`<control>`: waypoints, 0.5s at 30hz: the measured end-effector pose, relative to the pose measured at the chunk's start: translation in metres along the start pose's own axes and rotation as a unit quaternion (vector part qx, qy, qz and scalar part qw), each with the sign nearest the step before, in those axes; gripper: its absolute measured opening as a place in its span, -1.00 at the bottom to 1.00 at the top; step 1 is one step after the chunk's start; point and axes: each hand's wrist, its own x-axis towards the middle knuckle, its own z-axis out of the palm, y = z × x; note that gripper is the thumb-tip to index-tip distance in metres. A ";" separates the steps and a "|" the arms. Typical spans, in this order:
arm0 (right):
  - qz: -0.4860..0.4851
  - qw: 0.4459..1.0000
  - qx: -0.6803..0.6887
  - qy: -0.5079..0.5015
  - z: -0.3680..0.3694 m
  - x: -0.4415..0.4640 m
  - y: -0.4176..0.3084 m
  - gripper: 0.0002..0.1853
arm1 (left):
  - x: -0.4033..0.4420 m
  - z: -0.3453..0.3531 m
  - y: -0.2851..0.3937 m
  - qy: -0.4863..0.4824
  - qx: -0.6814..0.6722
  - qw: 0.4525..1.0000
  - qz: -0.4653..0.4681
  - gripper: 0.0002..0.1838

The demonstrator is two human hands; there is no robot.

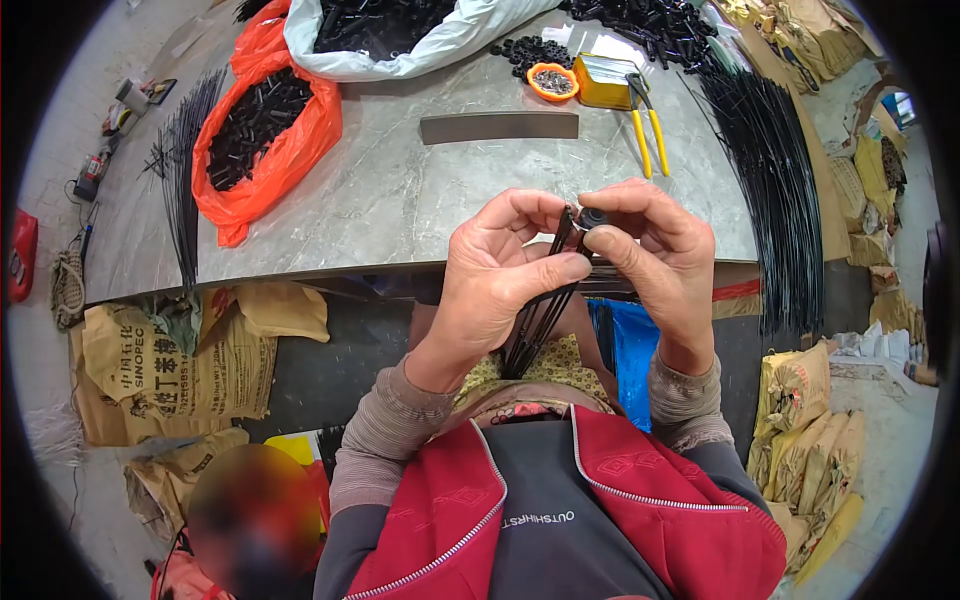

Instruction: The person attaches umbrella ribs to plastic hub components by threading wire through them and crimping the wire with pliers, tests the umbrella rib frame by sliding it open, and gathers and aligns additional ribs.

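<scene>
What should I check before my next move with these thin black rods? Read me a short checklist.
1. Left hand steadying the thin black rods: ok, thumb and fingers are near their upper ends.
2. Right hand on the round black piece: ok, pinched between thumb and finger.
3. Round black piece fully fitted to the rods: cannot tell, the join is too small and partly covered.
4. Pliers set down: ok, by the yellow tin.
5. Orange bowl stocked: ok, small metal pieces inside.
6. Right-side rod pile fully on the table: not ok, ends overhang the edge.
</scene>
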 end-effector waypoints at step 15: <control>-0.008 0.996 0.033 0.078 0.003 -0.014 0.008 -0.77 | 0.005 -0.002 -0.002 0.013 -0.008 0.999 -0.044 -0.86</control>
